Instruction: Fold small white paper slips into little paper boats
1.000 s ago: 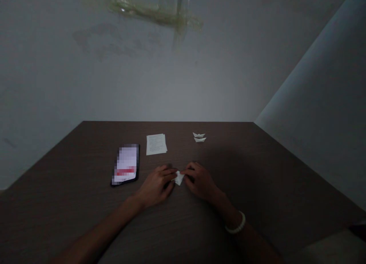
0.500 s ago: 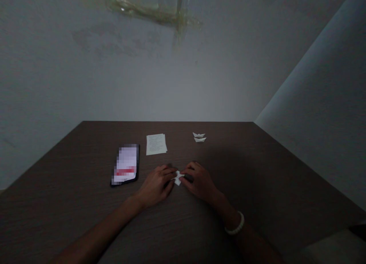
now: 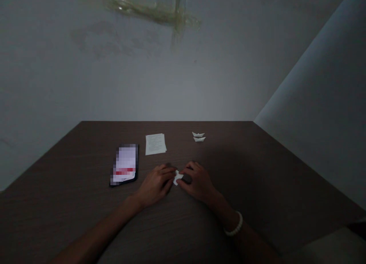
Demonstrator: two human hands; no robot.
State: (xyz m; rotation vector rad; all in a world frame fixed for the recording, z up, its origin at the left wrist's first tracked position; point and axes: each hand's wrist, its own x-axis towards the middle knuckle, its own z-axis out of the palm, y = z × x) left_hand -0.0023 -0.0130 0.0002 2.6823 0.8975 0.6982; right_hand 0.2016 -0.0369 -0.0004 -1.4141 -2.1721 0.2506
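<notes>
A small folded piece of white paper [image 3: 177, 177] lies on the brown table between my two hands. My left hand [image 3: 156, 183] has its fingers bent over the paper's left side. From the right, my right hand [image 3: 198, 181] grips the paper's other edge between thumb and fingers, with a dark gap under the palm. Parts of the paper are hidden beneath the fingertips, so its exact folds cannot be made out. A pale beaded bracelet [image 3: 235, 225] circles my right wrist.
Two small paper boats [image 3: 199, 137] sit one behind the other towards the back. Left of them is a stack of printed paper sheets [image 3: 155, 144]. A phone [image 3: 125, 165] with a lit, blurred screen lies farther left. The wooden table [image 3: 228, 132] meets a stained wall [image 3: 171, 81].
My right thumb and fingers have spread slightly and shifted a little left on the paper. Both hands stay at the same spot; the whole view has drifted slightly.
</notes>
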